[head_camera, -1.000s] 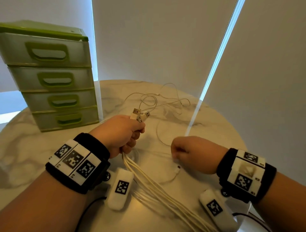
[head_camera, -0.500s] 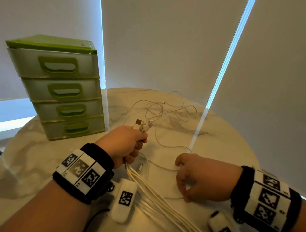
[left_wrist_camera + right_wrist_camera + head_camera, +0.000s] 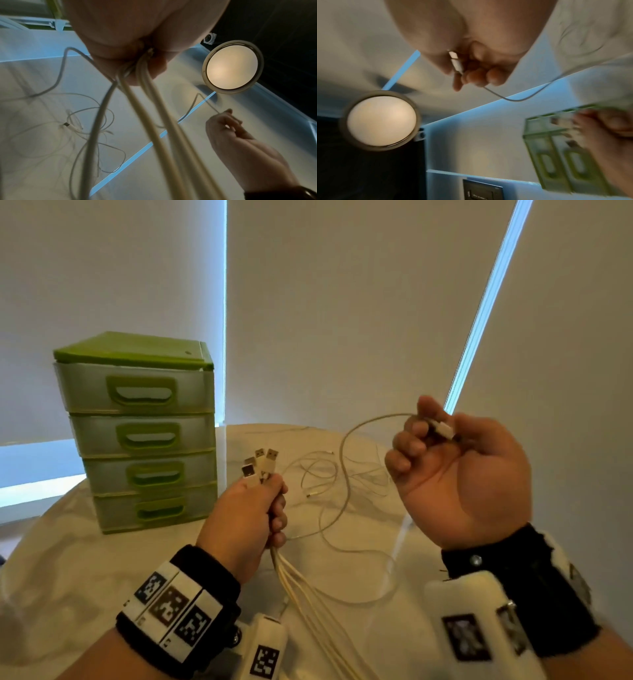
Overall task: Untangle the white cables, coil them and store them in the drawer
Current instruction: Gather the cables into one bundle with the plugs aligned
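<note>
Drawer unit (image 3: 144, 436) drawers closed, left hand (image 3: 245, 520) gripping cables (image 3: 308, 594)

Below my left hand (image 3: 245, 520) the white cables (image 3: 310, 607) run off the head view's bottom edge. Inside that fist their middle stretch is hidden. In the right wrist view the drawer unit (image 3: 556, 152) beyond my fingers (image 3: 494, 76) is smeared by blur.

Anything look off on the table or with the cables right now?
Nothing damaged or spilled. The only mess is the tangle of thin white cables lying looped across the marble table. The left hand holds a bundle of USB ends, the right hand holds one connector. All four drawers are closed.
</note>
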`<state>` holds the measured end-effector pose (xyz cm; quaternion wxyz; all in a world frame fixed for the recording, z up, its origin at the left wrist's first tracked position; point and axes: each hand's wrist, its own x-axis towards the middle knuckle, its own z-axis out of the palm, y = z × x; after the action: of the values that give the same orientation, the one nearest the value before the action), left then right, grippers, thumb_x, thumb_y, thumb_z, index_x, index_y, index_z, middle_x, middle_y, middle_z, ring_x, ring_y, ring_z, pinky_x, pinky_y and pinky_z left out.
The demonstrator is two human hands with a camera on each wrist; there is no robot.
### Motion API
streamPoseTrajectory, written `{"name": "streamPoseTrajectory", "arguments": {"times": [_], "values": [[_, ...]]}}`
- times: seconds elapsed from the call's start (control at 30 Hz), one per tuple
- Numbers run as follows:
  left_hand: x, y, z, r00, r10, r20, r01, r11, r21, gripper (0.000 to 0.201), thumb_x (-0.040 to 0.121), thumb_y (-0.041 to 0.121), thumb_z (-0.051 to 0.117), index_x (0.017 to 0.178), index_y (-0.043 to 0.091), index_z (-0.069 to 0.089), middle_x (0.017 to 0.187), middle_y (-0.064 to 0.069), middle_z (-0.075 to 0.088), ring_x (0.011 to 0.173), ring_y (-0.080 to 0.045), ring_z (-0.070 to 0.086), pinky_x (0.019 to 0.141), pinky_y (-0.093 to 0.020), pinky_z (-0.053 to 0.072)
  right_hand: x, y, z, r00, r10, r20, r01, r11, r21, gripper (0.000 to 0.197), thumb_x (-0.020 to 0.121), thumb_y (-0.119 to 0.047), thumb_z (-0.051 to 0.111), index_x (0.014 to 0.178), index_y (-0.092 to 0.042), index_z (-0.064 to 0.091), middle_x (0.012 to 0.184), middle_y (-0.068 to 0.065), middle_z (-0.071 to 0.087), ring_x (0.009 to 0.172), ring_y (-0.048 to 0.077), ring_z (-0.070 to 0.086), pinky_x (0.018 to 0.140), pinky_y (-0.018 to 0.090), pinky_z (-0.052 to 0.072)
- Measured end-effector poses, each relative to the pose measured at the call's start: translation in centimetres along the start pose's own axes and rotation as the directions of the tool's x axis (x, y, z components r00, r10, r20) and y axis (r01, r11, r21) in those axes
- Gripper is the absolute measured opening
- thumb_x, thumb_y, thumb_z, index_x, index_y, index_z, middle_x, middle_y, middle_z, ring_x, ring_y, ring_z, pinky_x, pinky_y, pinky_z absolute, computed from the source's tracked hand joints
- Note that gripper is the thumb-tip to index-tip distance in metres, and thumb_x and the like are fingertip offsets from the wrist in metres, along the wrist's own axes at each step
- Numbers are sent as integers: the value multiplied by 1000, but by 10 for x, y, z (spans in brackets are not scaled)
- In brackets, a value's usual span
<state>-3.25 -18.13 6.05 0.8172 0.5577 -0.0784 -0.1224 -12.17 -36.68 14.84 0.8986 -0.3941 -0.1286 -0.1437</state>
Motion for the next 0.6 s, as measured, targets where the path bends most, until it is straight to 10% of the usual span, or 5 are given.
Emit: {"name": "streamPoseTrajectory", "arguments": {"times": [0.1, 0.23, 0.37, 0.5, 0.6], "values": [[-3, 2, 2, 994, 104, 14, -103, 990, -97, 21, 101, 22, 49, 85, 9, 54, 59, -1, 44, 46, -12, 37, 37, -23, 31, 9, 17, -10, 984, -60, 171, 45, 995, 87, 55, 59, -14, 58, 111, 3, 64, 81, 8, 57, 69, 20, 53, 62, 28, 46], [-4, -2, 6, 990, 136, 33, -131, 983, -129, 17, 100, 19, 48, 90, 6, 54, 58, -1, 32, 44, -10, 29, 37, -19, 24, 14, 61, -46, 997, -31, 72, 36, 997, -68, 45, 62, -22, 88, 102, -7, 74, 73, 6, 58, 61, 16, 54, 55, 27, 48], [-1, -8, 11, 992, 96, 82, -88, 992, -89, 15, 97, 16, 51, 91, 7, 61, 60, -2, 34, 46, -11, 28, 39, -19, 23, 14, 78, -65, 991, -127, -47, 65, 750, -658, 31, 82, -50, 54, 85, -26, 74, 91, 0, 73, 85, 20, 68, 77, 34, 54], [-1, -13, 14, 994, 62, 88, -57, 997, -54, 17, 99, 16, 49, 94, 5, 61, 59, -1, 37, 44, -9, 27, 37, -18, 23, 14, 93, -53, 994, 46, -101, -79, 931, -356, 23, 99, -33, 43, 90, -12, 45, 69, 7, 54, 53, 26, 52, 60, 40, 52], [-3, -19, 17, 992, 28, 122, -21, 998, -61, 17, 99, 14, 47, 94, 4, 60, 57, 0, 32, 44, -9, 26, 37, -19, 22, 13, 98, -52, 974, 204, -94, -222, 936, -274, 13, 96, -6, 38, 94, -18, 38, 68, 5, 40, 47, 18, 31, 49, 31, 28]]}}
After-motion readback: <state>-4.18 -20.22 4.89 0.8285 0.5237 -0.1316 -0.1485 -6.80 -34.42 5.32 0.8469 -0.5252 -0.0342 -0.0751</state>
